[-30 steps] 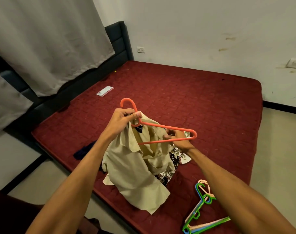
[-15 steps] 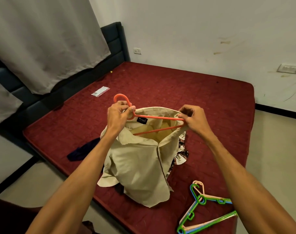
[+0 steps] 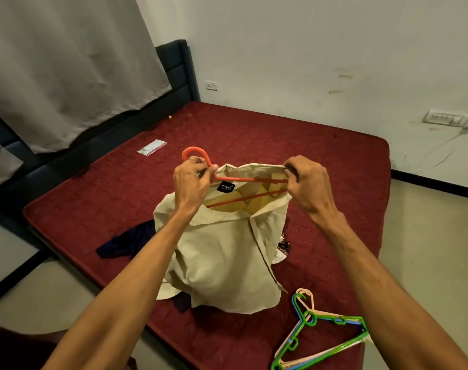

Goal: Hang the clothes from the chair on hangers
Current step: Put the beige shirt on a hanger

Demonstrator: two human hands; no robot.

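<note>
One head cam, wide-angle, facing fwd/down, close over bed (image 3: 321, 156)

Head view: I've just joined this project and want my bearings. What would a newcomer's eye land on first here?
The beige shirt held up at centre, an orange hanger inside its collar: the left hand pinches the hanger's neck, the right hand grips the shirt's other shoulder. Beneath spreads a dark red mattress, with spare hangers in green, blue and pink at its near right corner.

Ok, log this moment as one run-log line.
left hand: grips orange hanger at hook | right hand: pinches beige shirt over hanger end | spare hangers: on bed | status: shirt partly on hanger
</note>
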